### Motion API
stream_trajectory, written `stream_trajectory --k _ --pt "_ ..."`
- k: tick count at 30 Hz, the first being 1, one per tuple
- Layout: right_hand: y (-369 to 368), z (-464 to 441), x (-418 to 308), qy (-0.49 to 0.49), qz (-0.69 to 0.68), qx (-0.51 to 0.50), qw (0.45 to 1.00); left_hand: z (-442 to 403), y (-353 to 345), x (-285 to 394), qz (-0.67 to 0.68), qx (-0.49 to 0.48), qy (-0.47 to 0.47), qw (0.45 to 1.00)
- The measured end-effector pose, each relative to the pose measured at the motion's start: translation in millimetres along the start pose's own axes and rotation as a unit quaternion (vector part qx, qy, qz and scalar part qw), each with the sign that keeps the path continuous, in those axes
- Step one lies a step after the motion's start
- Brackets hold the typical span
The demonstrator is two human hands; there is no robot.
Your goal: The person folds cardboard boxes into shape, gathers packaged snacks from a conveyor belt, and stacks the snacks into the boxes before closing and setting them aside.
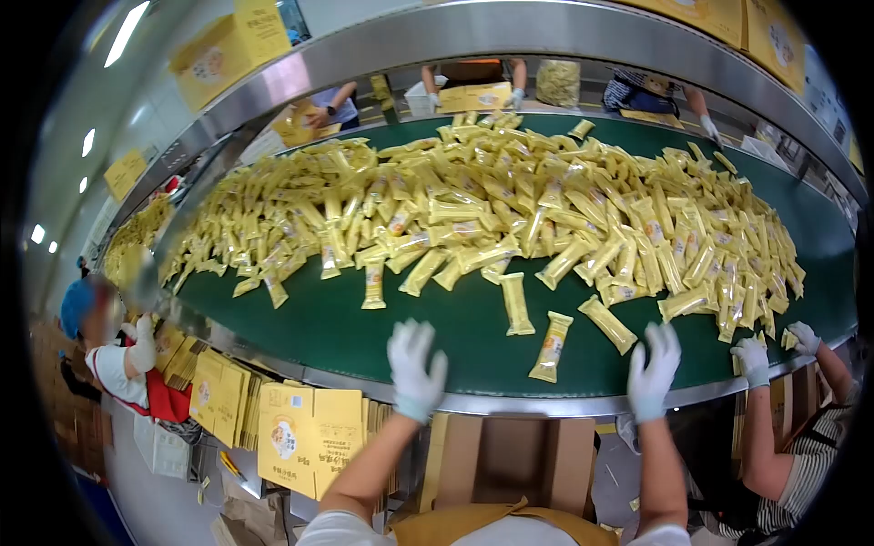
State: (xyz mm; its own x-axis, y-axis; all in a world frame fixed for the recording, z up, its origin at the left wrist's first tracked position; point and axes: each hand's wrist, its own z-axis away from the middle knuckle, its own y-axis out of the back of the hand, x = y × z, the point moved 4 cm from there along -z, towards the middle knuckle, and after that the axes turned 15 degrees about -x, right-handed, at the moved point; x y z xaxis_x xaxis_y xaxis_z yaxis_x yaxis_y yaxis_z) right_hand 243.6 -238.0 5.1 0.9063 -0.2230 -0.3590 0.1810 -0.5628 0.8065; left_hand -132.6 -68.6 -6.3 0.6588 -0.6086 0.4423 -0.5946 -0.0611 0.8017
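My left hand (416, 370), in a white glove, hovers over the near side of the green conveyor belt (319, 341), open and holding nothing. My right hand (654, 371), gloved the same way, is open at the belt's near edge. Between them lie a few loose yellow snack packets; one packet (551, 347) stands nearly upright in view, and another packet (607, 325) is just beyond my right fingers. A large heap of such packets (473, 205) covers the middle of the belt. Below my hands, against the belt's edge, an open cardboard box (514, 464) shows its brown inside.
Flattened yellow cartons (300, 435) are stacked to the left, with a yellow cutter (232, 466) beside them. Co-workers' gloved hands (752, 360) reach the belt at right; others work across it. A person in a red apron (168, 391) stands at left. A metal rail (510, 32) spans above.
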Motion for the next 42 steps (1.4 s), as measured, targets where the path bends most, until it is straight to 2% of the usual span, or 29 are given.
stream_trajectory --k 2,3,4,5,6,7,9,11,12,13,15,17,22,23,27,28,32,35,37,38,39,41,42 --pt "-11 -39 74 -0.047 0.117 0.004 0.992 -49 -10 -57 -0.027 0.02 0.036 0.999" --pt "-17 -56 106 -0.112 0.152 -0.02 0.982 -75 -10 -74 -0.074 0.016 0.067 0.995" --pt "-21 -74 133 -0.205 0.13 -0.08 0.967 -99 -21 -106 -0.08 0.001 0.088 0.993" --pt "-30 -84 162 -0.245 0.07 -0.101 0.962 -123 -22 -117 -0.082 -0.046 0.152 0.984" --pt "-50 -93 202 -0.236 0.069 -0.116 0.962 -146 -29 -134 -0.058 -0.094 0.165 0.98" --pt "-71 -101 231 -0.228 0.068 -0.132 0.962 -167 -44 -158 0.045 -0.125 0.154 0.979" --pt "-94 -117 221 -0.289 0.125 -0.145 0.938 -198 -64 -155 0.015 -0.158 0.161 0.974" --pt "-92 -123 178 -0.396 0.05 -0.157 0.903 -217 -88 -132 -0.114 -0.221 0.178 0.952" --pt "-94 -125 159 -0.404 0.051 -0.144 0.902 -215 -94 -107 -0.104 -0.282 0.249 0.921" --pt "-97 -124 139 -0.412 0.052 -0.131 0.9 -213 -97 -80 -0.122 -0.283 0.279 0.91" --pt "-107 -127 108 -0.382 0.023 -0.17 0.908 -208 -104 -59 -0.128 -0.27 0.289 0.91" --pt "-120 -126 74 -0.352 0.079 -0.171 0.917 -197 -107 -49 -0.152 -0.263 0.227 0.925" --pt "-157 -116 -5 -0.219 0.075 -0.188 0.954 -161 -115 -29 -0.153 -0.253 0.072 0.953" --pt "-163 -112 -16 -0.211 0.032 -0.223 0.951 -153 -115 -21 -0.158 -0.254 0.06 0.952" --pt "-150 -87 -62 -0.137 0.08 -0.222 0.962 -124 -110 -6 -0.157 -0.243 0.059 0.955" --pt "-147 -81 -62 -0.124 0.073 -0.278 0.95 -115 -107 -7 -0.159 -0.238 0.061 0.956" --pt "-110 -62 -70 -0.085 0.035 -0.363 0.927 -74 -83 -13 -0.172 -0.214 0.065 0.959" --pt "-101 -41 -43 -0.018 -0.098 -0.349 0.932 -49 -64 -26 -0.168 -0.217 0.068 0.959" --pt "-65 -28 -46 -0.017 -0.067 -0.348 0.935 -37 -48 -35 -0.16 -0.228 0.059 0.959" --pt "-50 -20 -46 -0.026 -0.055 -0.352 0.934 -35 -38 -34 -0.155 -0.28 0.058 0.946" --pt "-42 -11 -43 -0.034 -0.043 -0.356 0.933 -33 -32 -38 -0.12 -0.261 0.025 0.957" --pt "-47 15 -31 0.003 -0.018 -0.402 0.916 -26 -23 -48 -0.049 -0.225 -0.04 0.972" --pt "-50 31 -27 0.086 0.026 -0.32 0.943 -24 -18 -54 -0.02 -0.217 -0.01 0.976"
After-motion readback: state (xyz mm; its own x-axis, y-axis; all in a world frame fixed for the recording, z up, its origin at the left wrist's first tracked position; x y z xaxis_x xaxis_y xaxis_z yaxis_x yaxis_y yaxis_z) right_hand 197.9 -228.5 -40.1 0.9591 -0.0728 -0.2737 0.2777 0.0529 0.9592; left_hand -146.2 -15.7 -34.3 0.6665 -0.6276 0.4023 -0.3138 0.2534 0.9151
